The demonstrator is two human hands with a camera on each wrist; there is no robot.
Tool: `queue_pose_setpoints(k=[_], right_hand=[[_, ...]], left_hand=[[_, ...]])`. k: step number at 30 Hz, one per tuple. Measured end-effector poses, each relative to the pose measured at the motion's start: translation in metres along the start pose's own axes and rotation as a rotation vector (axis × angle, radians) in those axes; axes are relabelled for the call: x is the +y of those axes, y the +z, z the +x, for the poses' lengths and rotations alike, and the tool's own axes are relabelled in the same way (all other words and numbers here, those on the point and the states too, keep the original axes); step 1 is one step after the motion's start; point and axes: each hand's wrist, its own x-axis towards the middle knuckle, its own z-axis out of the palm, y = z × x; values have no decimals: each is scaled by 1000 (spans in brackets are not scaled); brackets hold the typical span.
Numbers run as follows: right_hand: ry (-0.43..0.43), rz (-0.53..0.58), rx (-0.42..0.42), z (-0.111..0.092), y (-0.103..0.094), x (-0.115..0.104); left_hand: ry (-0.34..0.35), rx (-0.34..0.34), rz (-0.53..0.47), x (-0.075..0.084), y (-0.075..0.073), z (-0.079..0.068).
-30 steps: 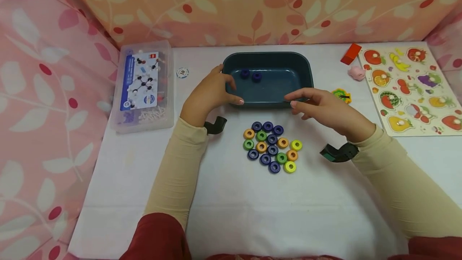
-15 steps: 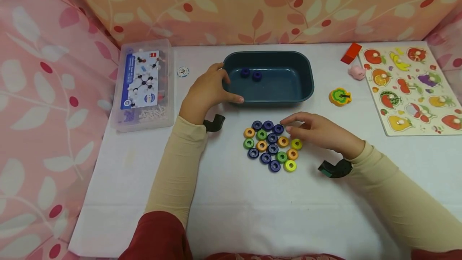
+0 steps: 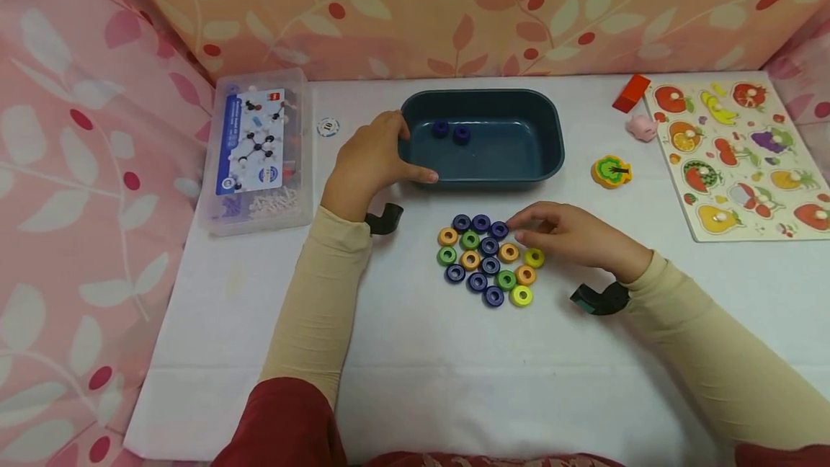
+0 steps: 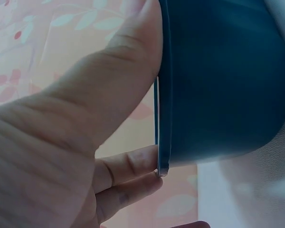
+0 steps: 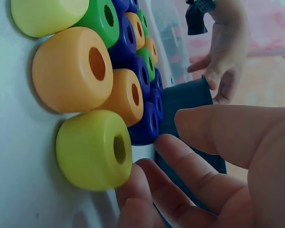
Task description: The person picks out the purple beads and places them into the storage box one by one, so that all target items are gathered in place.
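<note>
My left hand (image 3: 371, 161) holds the near-left corner of a dark teal tub (image 3: 486, 184), its thumb on the front rim and its fingers at the left side. Two purple beads (image 3: 462, 135) lie inside the tub. In front of it, a cluster of ring-shaped beads in purple, orange, green and yellow is spread on the white cloth. My right hand (image 3: 577, 238) is at the cluster's right edge, its index fingertip against a purple bead (image 3: 498, 230) and its thumb apart from it. In the right wrist view its lower fingers are close by a yellow bead (image 5: 88, 149).
A clear box of molecule-model parts (image 3: 295, 207) stands at the left, with a round chip (image 3: 328, 127) beside it. To the right are a tree-shaped piece (image 3: 611, 171), a pink pig figure (image 3: 641, 127), a red block (image 3: 631, 94) and a fruit puzzle board (image 3: 707, 229).
My right hand has come down from the tub's front rim to the right edge of the bead cluster. The left hand stays at the tub's corner.
</note>
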Motion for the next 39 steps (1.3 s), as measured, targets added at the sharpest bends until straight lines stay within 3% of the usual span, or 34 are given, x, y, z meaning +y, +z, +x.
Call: queue_pose_setpoints(k=[9, 18, 23, 27, 31, 35, 39], right_hand=[[-70, 50, 6, 15, 5, -7], [13, 75, -52, 17, 4, -9], [42, 56, -61, 4, -13, -27], [58, 86, 10, 1, -37, -52], [71, 138, 88, 20, -65, -66], [94, 154, 77, 55, -83, -64], [126, 146, 54, 92, -88, -55]], left_hand=[[-1, 1, 2, -1, -3, 1], [-2, 5, -4, 1, -2, 0], [-4, 7, -5, 1, -1, -1], [1, 12, -5, 1, -1, -1], [7, 17, -11, -1, -1, -1], [7, 9, -14, -1, 1, 1], [8, 9, -7, 0, 2, 2]])
